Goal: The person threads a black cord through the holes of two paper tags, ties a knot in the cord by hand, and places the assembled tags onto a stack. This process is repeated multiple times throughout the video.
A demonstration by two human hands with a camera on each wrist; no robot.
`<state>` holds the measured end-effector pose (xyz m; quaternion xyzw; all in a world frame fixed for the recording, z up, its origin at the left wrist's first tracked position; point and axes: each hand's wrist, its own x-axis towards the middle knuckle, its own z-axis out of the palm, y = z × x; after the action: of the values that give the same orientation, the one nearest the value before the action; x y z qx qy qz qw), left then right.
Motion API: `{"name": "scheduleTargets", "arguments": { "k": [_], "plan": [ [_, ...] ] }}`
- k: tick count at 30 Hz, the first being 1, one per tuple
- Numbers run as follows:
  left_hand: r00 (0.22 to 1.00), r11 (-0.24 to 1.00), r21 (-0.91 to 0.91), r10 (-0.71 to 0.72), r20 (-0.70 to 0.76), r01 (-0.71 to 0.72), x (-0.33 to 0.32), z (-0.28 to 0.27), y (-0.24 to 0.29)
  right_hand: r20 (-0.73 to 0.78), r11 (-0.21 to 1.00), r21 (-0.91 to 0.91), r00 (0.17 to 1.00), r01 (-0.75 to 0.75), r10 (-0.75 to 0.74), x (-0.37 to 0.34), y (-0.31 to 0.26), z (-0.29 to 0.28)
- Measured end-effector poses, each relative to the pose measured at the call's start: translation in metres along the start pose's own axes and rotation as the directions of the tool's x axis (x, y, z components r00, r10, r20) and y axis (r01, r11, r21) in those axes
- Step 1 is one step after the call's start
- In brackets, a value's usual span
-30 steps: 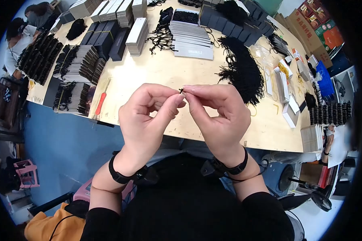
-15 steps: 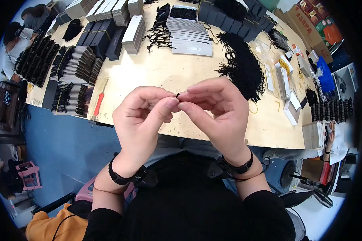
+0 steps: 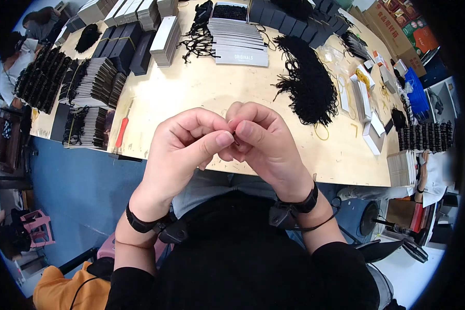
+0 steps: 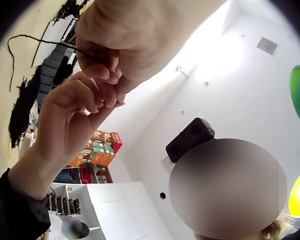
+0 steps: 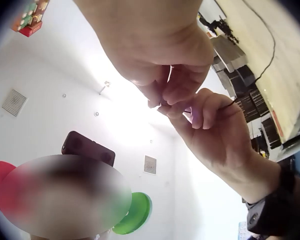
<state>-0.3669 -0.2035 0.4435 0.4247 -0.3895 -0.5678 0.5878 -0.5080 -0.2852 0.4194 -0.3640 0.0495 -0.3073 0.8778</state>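
Observation:
Both hands meet in front of the body, above the table's front edge. My left hand (image 3: 178,147) holds a thin black cord (image 4: 40,39), whose loose length trails out past the fingers in the left wrist view. The same cord (image 5: 273,45) curves away from the left hand in the right wrist view. Against the left fingertips, my right hand (image 3: 274,147) pinches the cord with curled fingers and the thumb on top. Fingers hide most of the held part; only a dark speck shows between them in the head view.
Beyond the hands lies a heap of black cords (image 3: 309,82). A stack of grey cards marked ORIGINALS (image 3: 241,56) stands at the back. On the left are a red-handled tool (image 3: 122,132) and bundled cards with cords (image 3: 90,80). White boxes (image 3: 372,137) lie to the right.
The black piece that stuck up between the fingertips is now mostly covered. My right hand has curled inward and its thumb has come over the left fingertips. Both hands stay together.

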Motion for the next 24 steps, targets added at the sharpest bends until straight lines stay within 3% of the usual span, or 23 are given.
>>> {"name": "scheduleTargets", "arguments": {
  "k": [4, 7, 9, 10, 12, 14, 16, 18, 20, 21, 22, 23, 24],
  "plan": [
    [0.999, 0.998, -0.043, 0.035, 0.011, -0.034, -0.001, 0.002, -0.004, 0.001, 0.998, -0.06, 1.0, 0.027, -0.027, -0.003, -0.005, 0.002],
    [0.999, 0.992, -0.119, 0.025, -0.033, -0.029, -0.002, 0.0, -0.008, -0.088, 0.999, -0.029, 0.996, -0.014, 0.011, -0.008, -0.007, 0.01],
    [1.0, 0.989, -0.144, 0.013, -0.005, -0.013, -0.001, 0.003, -0.005, -0.11, 0.969, -0.248, 0.994, -0.003, -0.025, -0.012, -0.005, 0.013],
    [1.0, 0.986, -0.169, -0.002, 0.023, 0.006, -0.001, 0.005, -0.004, -0.114, 0.969, -0.247, 0.993, -0.004, -0.025, -0.012, -0.004, 0.01],
    [0.999, 0.983, -0.181, -0.008, 0.045, 0.016, 0.0, 0.002, -0.005, 0.032, 0.934, -0.322, 0.988, 0.153, -0.15, -0.011, 0.001, 0.0],
    [0.998, 0.981, -0.191, -0.006, 0.063, 0.018, 0.002, 0.001, -0.004, 0.006, 0.931, -0.304, 0.977, 0.203, -0.211, -0.011, 0.006, 0.002],
    [0.999, 0.996, -0.089, 0.015, 0.032, -0.013, 0.002, 0.002, -0.004, -0.019, 0.925, -0.286, 0.963, 0.251, -0.268, -0.01, 0.007, 0.002],
    [0.997, 0.997, 0.015, 0.075, -0.005, -0.075, -0.001, 0.005, 0.0, -0.004, 0.977, 0.021, 0.977, 0.213, -0.213, -0.01, 0.006, 0.0],
    [0.99, 0.984, 0.121, 0.136, -0.034, -0.131, -0.006, 0.007, 0.009, 0.023, 0.984, 0.076, 0.986, 0.163, -0.165, -0.009, 0.006, -0.004],
    [0.981, 0.899, 0.405, 0.191, -0.018, -0.168, -0.009, 0.007, 0.016, 0.053, 0.985, 0.131, 0.991, 0.112, -0.119, -0.009, 0.006, -0.006],
    [0.971, 0.733, 0.654, 0.238, 0.014, -0.189, -0.011, 0.007, 0.023, 0.054, 0.985, 0.133, 0.991, 0.112, -0.12, -0.008, 0.002, -0.005],
    [0.953, 0.58, 0.775, 0.291, 0.088, -0.249, -0.012, 0.008, 0.031, 0.028, 0.995, 0.084, 0.998, 0.057, -0.06, -0.008, -0.002, -0.003],
    [0.953, 0.577, 0.778, 0.291, 0.088, -0.248, -0.011, 0.009, 0.034, -0.001, 0.999, 0.037, 1.0, 0.002, -0.002, -0.007, -0.005, -0.002]
  ]
}}
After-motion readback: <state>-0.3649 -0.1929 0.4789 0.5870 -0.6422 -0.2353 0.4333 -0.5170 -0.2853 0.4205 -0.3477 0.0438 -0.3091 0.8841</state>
